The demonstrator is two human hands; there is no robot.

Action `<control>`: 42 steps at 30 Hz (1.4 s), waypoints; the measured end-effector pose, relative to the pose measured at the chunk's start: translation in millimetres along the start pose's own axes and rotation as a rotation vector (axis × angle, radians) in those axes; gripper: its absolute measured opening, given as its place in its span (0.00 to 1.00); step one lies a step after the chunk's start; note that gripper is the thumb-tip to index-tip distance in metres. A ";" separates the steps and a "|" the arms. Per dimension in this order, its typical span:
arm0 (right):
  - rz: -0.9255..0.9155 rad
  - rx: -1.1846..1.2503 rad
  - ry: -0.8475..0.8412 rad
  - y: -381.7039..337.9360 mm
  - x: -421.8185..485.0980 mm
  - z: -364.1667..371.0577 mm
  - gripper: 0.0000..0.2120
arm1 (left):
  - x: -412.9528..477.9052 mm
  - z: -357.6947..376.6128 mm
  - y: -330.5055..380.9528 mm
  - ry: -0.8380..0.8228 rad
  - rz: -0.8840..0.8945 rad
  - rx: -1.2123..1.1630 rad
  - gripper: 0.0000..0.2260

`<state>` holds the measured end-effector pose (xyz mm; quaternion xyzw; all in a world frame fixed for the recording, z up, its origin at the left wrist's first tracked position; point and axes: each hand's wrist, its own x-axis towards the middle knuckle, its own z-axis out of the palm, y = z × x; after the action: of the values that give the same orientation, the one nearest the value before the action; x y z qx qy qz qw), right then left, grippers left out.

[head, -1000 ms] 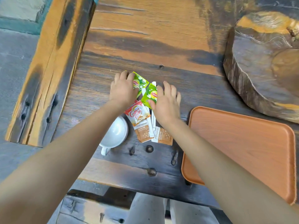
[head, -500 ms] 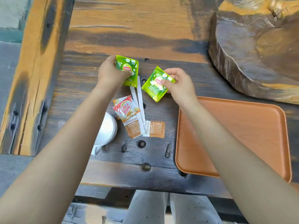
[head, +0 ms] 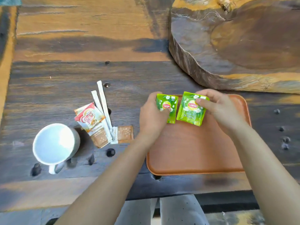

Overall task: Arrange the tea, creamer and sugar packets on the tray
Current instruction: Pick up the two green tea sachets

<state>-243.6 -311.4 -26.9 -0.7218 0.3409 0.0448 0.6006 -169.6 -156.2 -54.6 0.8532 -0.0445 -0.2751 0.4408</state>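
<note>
My left hand (head: 152, 116) grips a green Lipton tea packet (head: 168, 106) over the far left corner of the orange tray (head: 191, 153). My right hand (head: 219, 108) grips a second green tea packet (head: 191, 109) just to the right of it, also over the tray's far end. Whether the packets touch the tray I cannot tell. Left of the tray on the wooden table lie red-and-white creamer packets (head: 89, 117), two white sugar sticks (head: 102, 104) and brown sugar packets (head: 125, 133), partly overlapping.
A white mug (head: 55, 143) stands left of the packet pile, handle toward me. A thick slab of tree trunk (head: 235, 43) rises just beyond the tray at the back right. Metal bolt heads dot the table near its front edge.
Both hands lifted a green tea packet from the pile and carried it right, from the table to above the tray's far end. The view shifted right too.
</note>
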 end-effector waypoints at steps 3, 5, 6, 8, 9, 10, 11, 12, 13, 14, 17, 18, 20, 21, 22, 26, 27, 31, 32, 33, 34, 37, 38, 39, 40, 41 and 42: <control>-0.006 -0.023 0.008 13.5 3.8 3.3 0.08 | -0.9 12.0 -3.4 0.019 -0.007 0.094 0.24; -0.040 -0.094 0.016 21.9 8.5 7.8 0.07 | -2.0 15.6 -6.3 0.048 0.034 0.125 0.26; -0.060 -0.158 0.034 26.2 11.4 10.6 0.07 | -3.4 16.7 -7.1 0.065 0.062 0.137 0.27; -0.108 -0.319 0.088 32.0 14.9 16.2 0.09 | -7.6 18.1 -7.5 0.097 0.118 0.185 0.27; -0.145 -0.408 0.118 34.3 15.0 18.8 0.12 | -10.7 18.5 -7.5 0.107 0.147 0.229 0.27; -0.191 -0.490 0.139 36.4 14.0 21.4 0.14 | -14.4 18.6 -7.5 0.117 0.175 0.284 0.27; -0.229 -0.560 0.157 38.6 12.5 23.0 0.17 | -18.7 18.6 -8.4 0.131 0.203 0.343 0.26; -0.253 -0.621 0.182 39.8 9.7 24.0 0.19 | -22.9 18.0 -9.8 0.149 0.231 0.401 0.25; -0.271 -0.671 0.214 41.6 6.1 24.4 0.20 | -26.6 17.3 -11.8 0.169 0.256 0.460 0.23; -0.280 -0.707 0.247 44.2 1.7 24.3 0.20 | -30.0 16.6 -14.0 0.183 0.276 0.515 0.21; -0.310 -0.727 0.270 50.6 -13.4 29.9 0.19 | -33.5 18.4 -20.2 0.148 0.338 0.608 0.21; -0.325 -0.734 0.251 53.6 -17.3 33.7 0.19 | -32.6 20.4 -22.8 0.122 0.358 0.614 0.21; -0.341 -0.768 0.208 60.2 -21.0 41.6 0.19 | -28.7 24.5 -28.0 0.085 0.383 0.625 0.21; -0.343 -0.780 0.195 62.8 -20.7 43.9 0.19 | -26.7 26.1 -30.4 0.078 0.392 0.634 0.21; -0.344 -0.784 0.187 63.6 -19.5 44.8 0.19 | -25.0 27.1 -32.4 0.074 0.402 0.644 0.20; -0.373 -0.772 0.166 59.5 -11.1 41.3 0.19 | -19.7 29.5 -35.0 0.063 0.436 0.654 0.20; -0.380 -0.774 0.158 58.9 -9.8 40.6 0.19 | -18.7 30.3 -34.8 0.061 0.436 0.651 0.20; -0.392 -0.785 0.147 59.6 -8.8 37.8 0.20 | -17.9 34.3 -35.3 0.092 0.426 0.634 0.21; -0.390 -0.785 0.148 59.6 -9.0 37.1 0.20 | -17.8 35.1 -35.6 0.100 0.423 0.629 0.21; -0.386 -0.783 0.148 59.3 -9.3 36.5 0.20 | -17.6 35.4 -35.8 0.104 0.419 0.628 0.21; -0.383 -0.782 0.147 58.3 -9.8 36.2 0.20 | -17.8 35.1 -35.6 0.102 0.415 0.632 0.21; -0.373 -0.792 0.145 52.7 -10.9 33.8 0.19 | -20.1 31.7 -28.5 0.055 0.409 0.634 0.19; -0.369 -0.794 0.146 49.7 -10.8 32.1 0.18 | -21.7 28.9 -24.7 0.030 0.405 0.624 0.18; -0.368 -0.789 0.142 45.6 -11.4 31.8 0.18 | -24.2 22.9 -21.3 0.007 0.401 0.619 0.18; -0.371 -0.782 0.134 40.1 -11.3 31.2 0.17 | -25.1 15.2 -17.9 -0.013 0.404 0.618 0.18; -0.375 -0.775 0.115 33.3 -10.8 31.7 0.16 | -25.5 4.1 -14.4 -0.034 0.409 0.623 0.18; -0.377 -0.769 0.080 25.4 -9.8 32.9 0.15 | -24.1 -9.2 -11.8 -0.071 0.407 0.633 0.18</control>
<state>-253.7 -278.7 -52.5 -0.9439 0.1846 0.0302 0.2721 -187.2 -134.7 -49.2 0.9109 -0.3109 -0.1840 0.1992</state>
